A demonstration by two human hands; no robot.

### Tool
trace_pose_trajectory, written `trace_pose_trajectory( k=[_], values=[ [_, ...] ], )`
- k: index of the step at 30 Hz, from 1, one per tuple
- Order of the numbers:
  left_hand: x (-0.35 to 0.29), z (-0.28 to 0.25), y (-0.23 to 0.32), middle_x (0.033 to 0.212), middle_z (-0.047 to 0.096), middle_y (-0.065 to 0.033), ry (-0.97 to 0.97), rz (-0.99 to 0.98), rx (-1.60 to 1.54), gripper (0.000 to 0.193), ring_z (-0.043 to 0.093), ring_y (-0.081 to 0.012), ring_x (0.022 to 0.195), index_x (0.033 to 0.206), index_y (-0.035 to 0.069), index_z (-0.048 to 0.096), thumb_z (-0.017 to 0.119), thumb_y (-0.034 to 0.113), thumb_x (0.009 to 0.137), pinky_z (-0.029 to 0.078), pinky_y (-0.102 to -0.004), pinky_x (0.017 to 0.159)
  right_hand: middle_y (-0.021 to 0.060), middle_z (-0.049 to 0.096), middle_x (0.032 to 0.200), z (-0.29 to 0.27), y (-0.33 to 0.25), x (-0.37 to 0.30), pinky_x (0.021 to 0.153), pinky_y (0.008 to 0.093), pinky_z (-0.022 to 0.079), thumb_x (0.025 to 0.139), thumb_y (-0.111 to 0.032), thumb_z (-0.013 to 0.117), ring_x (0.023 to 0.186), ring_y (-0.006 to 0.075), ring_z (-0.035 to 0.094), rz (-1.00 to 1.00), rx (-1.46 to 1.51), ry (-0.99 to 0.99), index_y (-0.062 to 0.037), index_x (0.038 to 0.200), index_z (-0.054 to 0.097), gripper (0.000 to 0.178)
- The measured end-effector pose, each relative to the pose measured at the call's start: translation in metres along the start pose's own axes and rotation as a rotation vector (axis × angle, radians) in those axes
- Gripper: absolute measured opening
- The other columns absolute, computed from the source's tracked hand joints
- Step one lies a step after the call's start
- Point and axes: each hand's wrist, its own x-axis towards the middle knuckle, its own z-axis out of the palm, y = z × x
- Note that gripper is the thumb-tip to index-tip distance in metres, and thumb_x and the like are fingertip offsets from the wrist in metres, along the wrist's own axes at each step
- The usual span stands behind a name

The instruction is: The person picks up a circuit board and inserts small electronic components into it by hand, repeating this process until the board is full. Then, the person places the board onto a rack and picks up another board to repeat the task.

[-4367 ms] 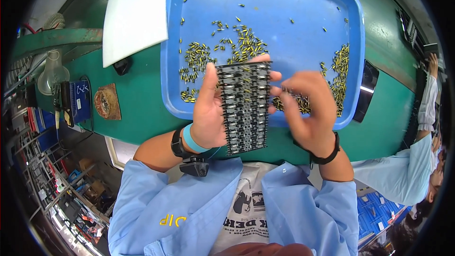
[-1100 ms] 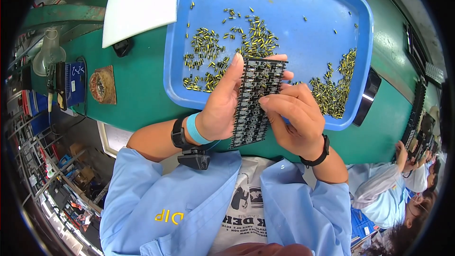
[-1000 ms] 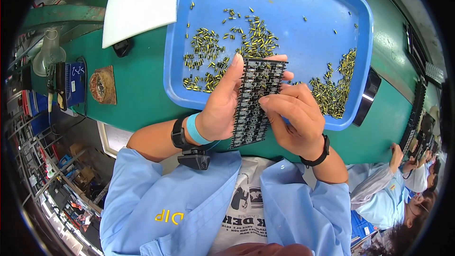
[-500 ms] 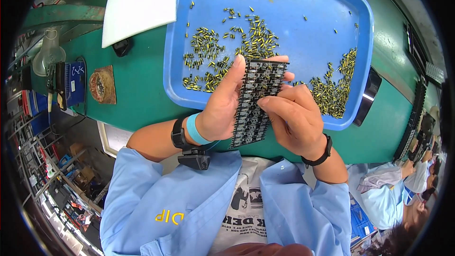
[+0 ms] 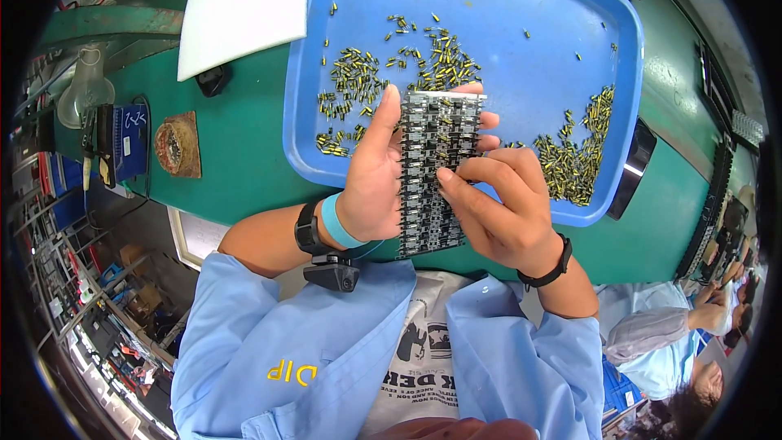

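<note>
My left hand supports a long black circuit board panel, its thumb along the left edge and its fingertips showing past the right edge. Rows of small parts and pins cover the panel's face, which is turned up. Over the middle of the panel, my right hand has thumb and forefinger pinched together at the surface. Whatever small piece sits between those fingertips is hidden. Behind the panel, a blue tray holds many small yellow-and-black capacitors in loose heaps, left, centre and right.
On the green table stand a round brown container and a blue box at left. A white foam sheet overlaps the tray's left side. A black object lies beside the tray's right edge. Another person sits at far right.
The panel has turned more face-up, its far end swinging a little left with my left hand. My right fingertips have shifted slightly left. The person at right has moved an arm.
</note>
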Motion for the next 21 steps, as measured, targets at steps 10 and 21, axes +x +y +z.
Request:
trace_pose_trajectory(
  k=[10, 21],
  values=[
    [0.0, 0.008, 0.01, 0.149, 0.058, -0.0192, -0.056, 0.035, -0.047, 0.088, 0.062, -0.0295, 0.132, 0.164, 0.005, 0.035, 0.023, 0.072, 0.109, 0.055, -0.046, 0.109, 0.008, 0.068, 0.103, -0.037, 0.009, 0.008, 0.079, 0.04, 0.049, 0.076, -0.004, 0.084, 0.09, 0.0265, 0.06, 0.377, 0.115, -0.075, -0.0047, 0.108, 0.076, 0.033],
    [0.001, 0.007, 0.008, 0.149, 0.058, -0.0194, -0.047, 0.016, -0.034, 0.088, 0.063, -0.0292, 0.132, 0.165, 0.005, 0.034, 0.023, 0.073, 0.108, 0.057, -0.0473, 0.107, 0.0108, 0.068, 0.102, -0.039, 0.026, -0.004, 0.075, 0.0394, 0.053, 0.083, 0.004, 0.076, 0.09, 0.0306, 0.066, 0.331, -0.097, -0.401, -0.0035, 0.099, 0.071, 0.019]
  ],
)
